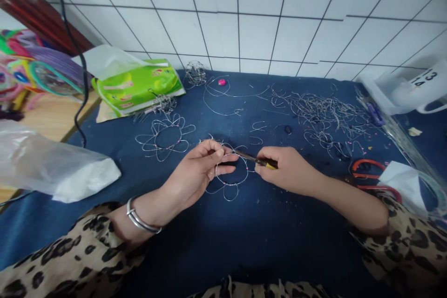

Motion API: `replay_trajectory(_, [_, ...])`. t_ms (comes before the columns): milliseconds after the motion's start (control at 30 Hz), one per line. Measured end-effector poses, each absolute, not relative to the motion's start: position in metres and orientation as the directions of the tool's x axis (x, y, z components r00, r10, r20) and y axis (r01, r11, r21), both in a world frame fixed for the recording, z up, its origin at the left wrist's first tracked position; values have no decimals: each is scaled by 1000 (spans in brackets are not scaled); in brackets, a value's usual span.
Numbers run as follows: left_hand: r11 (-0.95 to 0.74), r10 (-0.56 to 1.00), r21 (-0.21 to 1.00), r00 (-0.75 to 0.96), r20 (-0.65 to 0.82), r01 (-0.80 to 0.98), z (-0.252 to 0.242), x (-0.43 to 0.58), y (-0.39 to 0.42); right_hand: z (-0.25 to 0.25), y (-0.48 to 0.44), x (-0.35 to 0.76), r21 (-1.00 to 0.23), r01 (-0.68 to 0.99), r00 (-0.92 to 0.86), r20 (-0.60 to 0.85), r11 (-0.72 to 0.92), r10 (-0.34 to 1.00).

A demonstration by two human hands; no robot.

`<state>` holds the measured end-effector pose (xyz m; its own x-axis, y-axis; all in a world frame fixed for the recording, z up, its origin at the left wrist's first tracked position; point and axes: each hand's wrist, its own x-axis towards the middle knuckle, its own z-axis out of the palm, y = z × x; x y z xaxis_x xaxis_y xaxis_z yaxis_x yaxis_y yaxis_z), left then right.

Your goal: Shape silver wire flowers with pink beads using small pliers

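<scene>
My left hand is closed in a pinch on a round wire flower frame with small pink beads, held just above the dark blue cloth. My right hand is wrapped round small pliers with a yellow handle; their tip reaches the top of the wire ring, close to my left fingertips. A silver bangle sits on my left wrist. Both sleeves have a leopard print.
A finished wire flower lies left of my hands. A green tissue pack sits behind it, and a heap of wire scraps at the back right. Red-handled scissors and white plastic bags lie at the sides.
</scene>
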<state>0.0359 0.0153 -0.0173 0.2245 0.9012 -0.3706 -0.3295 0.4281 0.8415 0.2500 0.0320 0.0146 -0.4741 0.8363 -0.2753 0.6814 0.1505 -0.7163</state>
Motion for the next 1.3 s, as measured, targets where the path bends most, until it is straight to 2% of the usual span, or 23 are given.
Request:
replay_trajectory(133, [414,910,844,191,-369,-341,-16,34,17,22,36,255,-676,698,-552,-297,237,779])
replay_trajectory(233, [394,919,852,163,-359,-344,-16,31,20,28,43,264,-566,734,-586,-246,376,772])
replay_trajectory(367, [373,928,870,133,-348,-322,-18,27,22,35,50,276,-442,770,-600,-256,461,758])
replay_trajectory(667, [353,936,888,122,-331,-295,-26,29,23,28,33,267,0,738,-668,-136,674,731])
replay_trajectory(733, [335,942,892,112,-316,-304,-26,31,23,26,29,264,26,707,-697,-145,707,703])
replay_trajectory(967, [283,959,903,109,-262,-324,-30,34,21,27,18,260,-34,588,-801,-164,808,576])
replay_trajectory(1067, [289,954,931,152,-260,-224,-28,32,24,31,16,263,-9,600,-789,-170,800,590])
replay_trajectory(1133, [247,957,964,182,-226,-98,-24,27,28,34,16,266,3,599,-788,-176,801,590])
replay_trajectory(1233, [59,968,978,227,-105,201,-13,14,33,39,18,274,-9,584,-800,-180,812,573])
replay_trajectory(1300, [-98,967,909,256,-10,404,-3,3,35,43,21,280,-36,573,-810,-177,819,559])
